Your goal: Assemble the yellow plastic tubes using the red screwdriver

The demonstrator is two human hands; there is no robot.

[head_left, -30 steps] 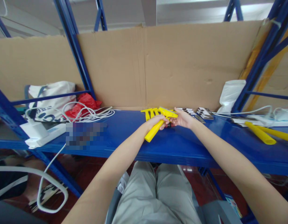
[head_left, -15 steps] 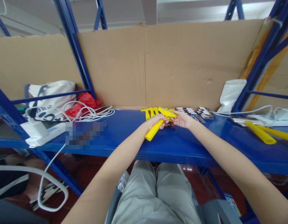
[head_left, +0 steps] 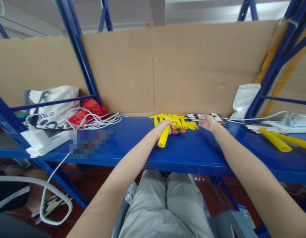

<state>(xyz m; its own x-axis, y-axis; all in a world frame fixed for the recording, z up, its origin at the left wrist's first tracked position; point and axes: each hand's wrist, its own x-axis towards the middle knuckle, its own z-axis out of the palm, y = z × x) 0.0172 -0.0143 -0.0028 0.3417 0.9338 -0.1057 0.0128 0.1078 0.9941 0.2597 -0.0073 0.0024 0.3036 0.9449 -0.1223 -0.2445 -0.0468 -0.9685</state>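
Note:
My left hand [head_left: 164, 128] is wrapped around a yellow T-shaped scraper [head_left: 163, 140], whose round handle end points toward me. Its head lies partly behind my fingers. My right hand [head_left: 207, 123] is off the scraper, fingers stretched out and apart, beside black-and-white packets [head_left: 195, 116] at the back of the shelf. Several more yellow scrapers [head_left: 184, 124] lie in a row behind my left hand. Small yellow pieces [head_left: 192, 125] are fanned out between my hands. Close to my left fingers rests a red-and-black screwdriver-like handle [head_left: 179, 131].
A blue shelf [head_left: 133, 145] spans the view, backed by cardboard [head_left: 192, 66]. White cables [head_left: 100, 122], a power strip [head_left: 48, 145] and a cloth bag [head_left: 56, 105] are at left. Yellow tubular handles [head_left: 275, 140] and a white pouch [head_left: 245, 100] are at right.
My right hand has let go of the scraper's head and moved right toward the packets. My left hand keeps the scraper, now turned more upright in view. The small yellow pieces have come into sight.

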